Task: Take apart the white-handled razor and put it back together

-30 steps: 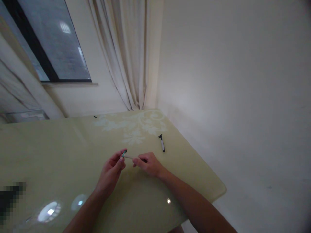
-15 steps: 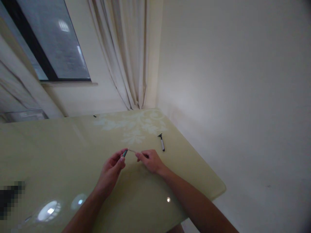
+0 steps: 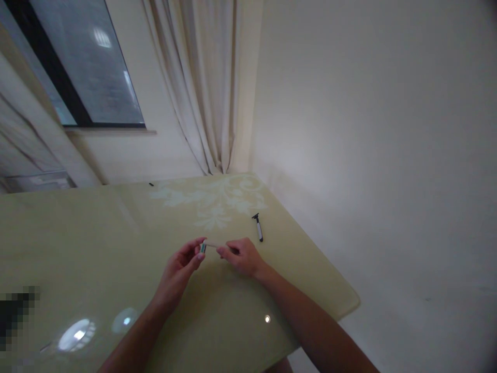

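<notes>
Between the thumb and fingertips of my left hand (image 3: 180, 272) is a small teal, white and dark piece (image 3: 202, 248) that looks like a razor cartridge. My right hand (image 3: 243, 256) is closed around a thin pale stick (image 3: 212, 245), which points left. The stick's tip meets or nearly meets the upper end of the small piece; contact is too fine to tell. A dark part of what the right hand holds shows among its fingers. Beyond that hand, a black and grey razor (image 3: 259, 228) lies on the table, its head pointing away from me.
Both hands are just above a glossy pale-green table (image 3: 97, 243) with a white floral pattern. Near its far edge lies a tiny dark object (image 3: 151, 184). A white wall (image 3: 368, 155) runs along the right, and curtains (image 3: 205, 93) hang behind. A pixelated dark patch covers the left edge.
The small piece in my left hand has turned, showing more of its white and teal face. My right hand and the stick have shifted very slightly. The razor has stayed put.
</notes>
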The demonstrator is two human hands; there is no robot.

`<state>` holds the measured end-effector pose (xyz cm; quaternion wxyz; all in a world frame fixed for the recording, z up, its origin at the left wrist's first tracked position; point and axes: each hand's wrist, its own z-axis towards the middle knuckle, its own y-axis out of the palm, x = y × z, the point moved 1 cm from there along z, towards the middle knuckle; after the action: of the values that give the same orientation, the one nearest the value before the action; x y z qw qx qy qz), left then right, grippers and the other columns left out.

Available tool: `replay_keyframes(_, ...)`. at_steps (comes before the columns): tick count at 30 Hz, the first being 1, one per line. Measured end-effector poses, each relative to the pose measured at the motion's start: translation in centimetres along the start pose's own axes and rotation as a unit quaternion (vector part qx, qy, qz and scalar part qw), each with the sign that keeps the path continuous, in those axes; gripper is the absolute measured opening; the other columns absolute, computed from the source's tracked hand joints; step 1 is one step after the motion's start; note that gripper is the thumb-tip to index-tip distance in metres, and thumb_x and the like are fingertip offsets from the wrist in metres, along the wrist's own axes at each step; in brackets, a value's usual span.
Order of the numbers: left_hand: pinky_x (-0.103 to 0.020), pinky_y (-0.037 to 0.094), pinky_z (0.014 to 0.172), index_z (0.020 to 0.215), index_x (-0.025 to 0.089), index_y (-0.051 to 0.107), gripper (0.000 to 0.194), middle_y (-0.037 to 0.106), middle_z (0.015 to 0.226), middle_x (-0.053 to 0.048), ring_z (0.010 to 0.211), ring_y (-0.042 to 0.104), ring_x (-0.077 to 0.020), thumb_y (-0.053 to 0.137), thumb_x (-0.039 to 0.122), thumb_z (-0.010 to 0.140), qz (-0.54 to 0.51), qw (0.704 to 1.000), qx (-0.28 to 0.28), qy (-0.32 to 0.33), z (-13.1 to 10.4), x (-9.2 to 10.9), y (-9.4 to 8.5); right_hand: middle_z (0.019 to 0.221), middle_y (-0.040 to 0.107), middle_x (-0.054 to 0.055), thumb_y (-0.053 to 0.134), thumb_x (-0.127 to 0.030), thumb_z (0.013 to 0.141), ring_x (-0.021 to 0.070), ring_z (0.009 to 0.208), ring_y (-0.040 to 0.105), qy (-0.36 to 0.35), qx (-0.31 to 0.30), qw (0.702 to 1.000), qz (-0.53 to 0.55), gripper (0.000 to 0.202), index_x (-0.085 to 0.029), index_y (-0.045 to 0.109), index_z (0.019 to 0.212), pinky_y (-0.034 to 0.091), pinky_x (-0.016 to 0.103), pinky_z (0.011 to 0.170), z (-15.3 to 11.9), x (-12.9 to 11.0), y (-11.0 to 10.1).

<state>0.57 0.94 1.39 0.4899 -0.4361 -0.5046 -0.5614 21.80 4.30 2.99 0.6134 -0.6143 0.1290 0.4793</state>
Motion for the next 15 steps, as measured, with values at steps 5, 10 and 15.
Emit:
replay_keyframes(5,-0.021,0.042,0.066,0.12,0.022,0.074,0.049,0.055,0.082,0.001,0.071,0.048,-0.0111,0.084,0.044,0.077,-0.001,1.0,0.01,0.014,-0.03,0.36,-0.04,0.053,0.042,-0.005,0.051,-0.06,0.096,0.0093,0.053,0.037,-0.014,0.009,1.0,-0.009,0.056,-0.017,0.063,0.063,0.023,0.026,0.055,0.01,-0.02,0.16)
replay_keyframes(10,-0.022,0.043,0.066,0.119,0.021,0.075,0.051,0.054,0.079,0.001,0.07,0.049,-0.0122,0.084,0.046,0.076,0.015,1.0,0.009,0.014,0.06,0.67,0.25,0.052,0.037,-0.005,0.051,-0.061,0.095,0.0085,0.051,0.036,-0.004,0.038,0.999,-0.039,0.058,-0.017,0.05,0.056,0.021,0.026,0.054,0.15,0.22,-0.02)
replay_keyframes(15,-0.023,0.044,0.067,0.119,0.021,0.074,0.051,0.055,0.08,0.001,0.071,0.051,-0.0127,0.085,0.045,0.075,0.027,0.999,0.019,0.015,0.05,0.71,0.19,0.052,0.039,-0.005,0.05,-0.061,0.096,0.009,0.052,0.036,-0.006,0.015,0.999,-0.032,0.058,-0.017,0.053,0.058,0.021,0.026,0.055,0.13,0.01,0.27)
